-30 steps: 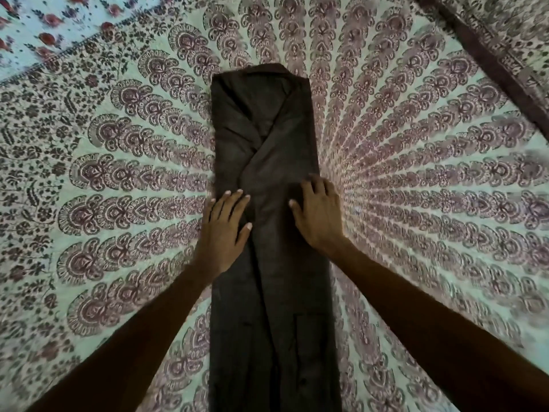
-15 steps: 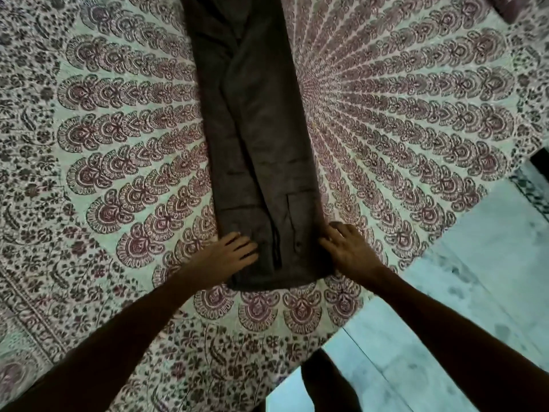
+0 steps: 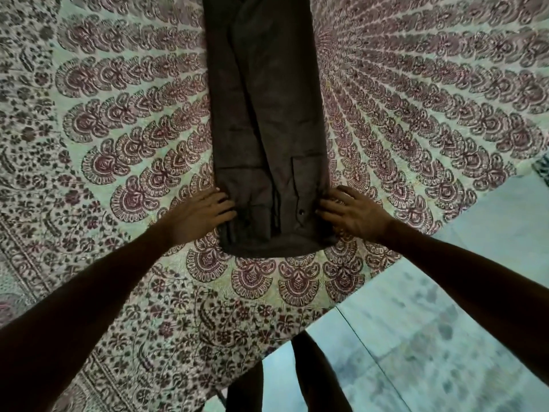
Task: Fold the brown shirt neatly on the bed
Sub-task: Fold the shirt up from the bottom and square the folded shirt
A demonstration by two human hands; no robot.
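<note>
Your left hand (image 3: 197, 217) and right hand (image 3: 350, 214) have slid from the middle of the long folded brown shirt (image 3: 264, 114) down to its near hem, fingertips now against both side edges.

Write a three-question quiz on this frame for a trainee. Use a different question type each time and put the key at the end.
1. True or false: the long brown cloth shirt lies folded into a narrow strip on the pale paisley-printed bedsheet.
2. Where is the left hand?
A. At the shirt's near left edge, fingers touching the cloth
B. Flat on the shirt's far end
C. Hanging off the bed, away from the shirt
3. Fill in the blank: the right hand touches the shirt's near ____ edge.

Key: 1 true; 2 A; 3 right.
</note>
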